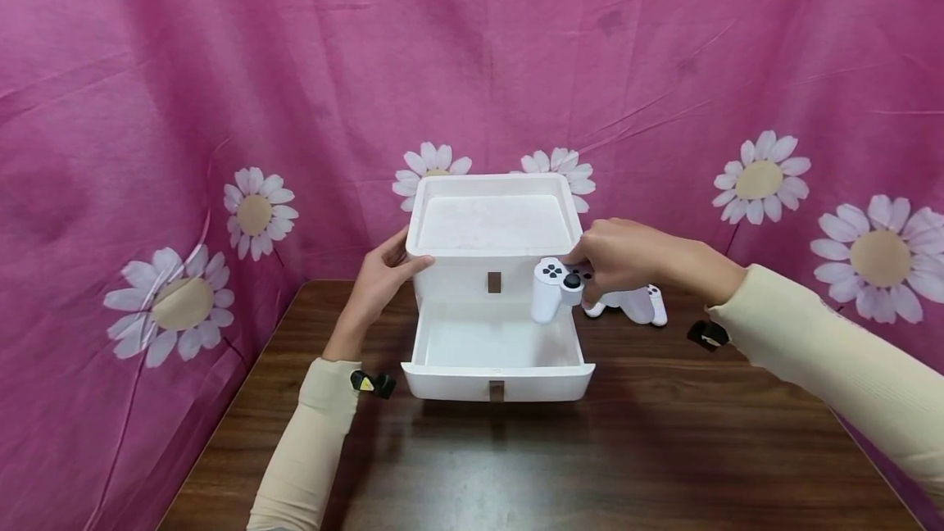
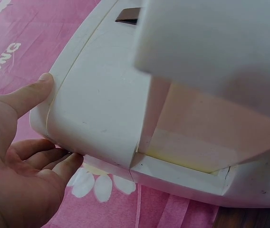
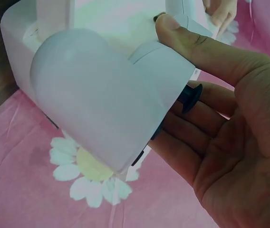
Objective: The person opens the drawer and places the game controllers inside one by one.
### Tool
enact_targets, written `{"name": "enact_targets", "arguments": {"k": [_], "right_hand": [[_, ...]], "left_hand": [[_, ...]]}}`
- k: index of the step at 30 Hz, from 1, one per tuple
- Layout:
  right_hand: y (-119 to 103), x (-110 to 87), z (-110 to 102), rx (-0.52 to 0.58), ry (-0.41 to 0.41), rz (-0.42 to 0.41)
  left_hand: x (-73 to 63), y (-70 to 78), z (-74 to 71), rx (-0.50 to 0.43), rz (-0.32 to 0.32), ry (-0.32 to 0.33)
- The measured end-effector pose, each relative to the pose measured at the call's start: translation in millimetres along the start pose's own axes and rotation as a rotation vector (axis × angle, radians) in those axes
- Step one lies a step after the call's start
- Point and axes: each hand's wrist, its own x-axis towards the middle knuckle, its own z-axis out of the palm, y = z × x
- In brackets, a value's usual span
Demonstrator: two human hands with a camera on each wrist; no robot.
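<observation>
A white two-drawer unit (image 1: pixel 457 273) stands on the table, its lower drawer (image 1: pixel 450 382) pulled out and its upper one closed. My left hand (image 1: pixel 379 279) grips the unit's upper left corner. In the left wrist view, the thumb presses the edge and the bent fingers (image 2: pixel 68 167) curl round the side. Above the right part of the pulled-out drawer, my right hand (image 1: pixel 627 256) holds a white game controller (image 1: pixel 544 301). The right wrist view shows thumb and fingers pinching this controller (image 3: pixel 97 99) by one side, its black thumbstick close to the fingers.
Behind my right hand, another white game controller (image 1: pixel 633 306) lies on the brown wooden table (image 1: pixel 664 433), partly hidden. A shallow tray top (image 1: pixel 494 224) crowns the drawer unit. A pink curtain (image 1: pixel 472 64) with daisies hangs close behind and at both sides.
</observation>
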Motion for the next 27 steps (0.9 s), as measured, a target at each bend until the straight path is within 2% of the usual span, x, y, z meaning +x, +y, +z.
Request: {"name": "enact_targets", "arguments": {"k": [12,27], "right_hand": [[-24,26.9,3,-0.015,-0.041,-0.067],[-49,61.0,14,-0.037,-0.107,-0.075]], "left_hand": [[-0.6,-0.1,-0.1,0.010,-0.011,0.007],[-0.8,-0.5,0.7,0.008,-0.009,0.007]]}}
